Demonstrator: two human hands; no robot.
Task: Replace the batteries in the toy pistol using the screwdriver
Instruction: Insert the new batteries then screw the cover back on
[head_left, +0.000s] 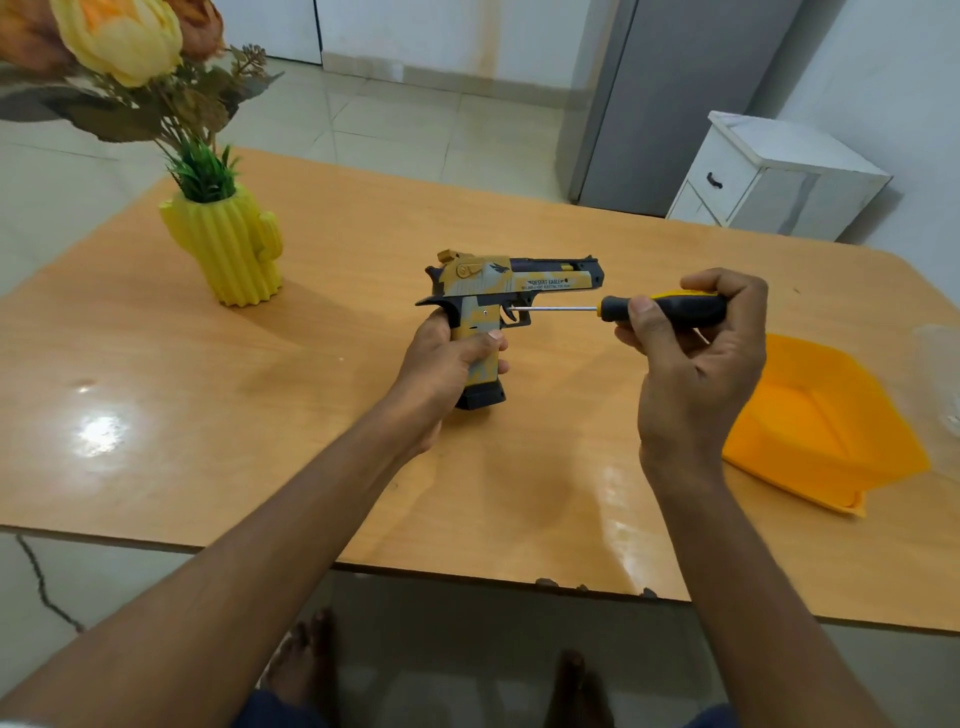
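Standing far left on wooden table (156, 332): yellow cactus-shaped vase (228, 249), holding artificial flowers (119, 47) and green sprigs. Further right, left hand (447, 364) wrapped round grip of toy pistol (511, 288), held upright just above table centre, barrel pointing right, black magazine base low near tabletop. Small screw head visible on grip side, just above the fingers. Right of that, screwdriver (660, 309) lying level, thin shaft tip at trigger guard, close to trigger; touching or not, cannot tell. Right hand (696, 353) pinching black-and-yellow handle between thumb and curled fingers.

Judged step: early, lining up driver before loosening battery cover; no cover seen open, no batteries in view. Next move likely calls for shifting tip to the grip screw, seating squarely, pressing in, turning, pistol kept steady.

Far right: orange plastic tray (826, 431), apparently holding nothing. Clear plastic item at right edge, too cropped to identify.
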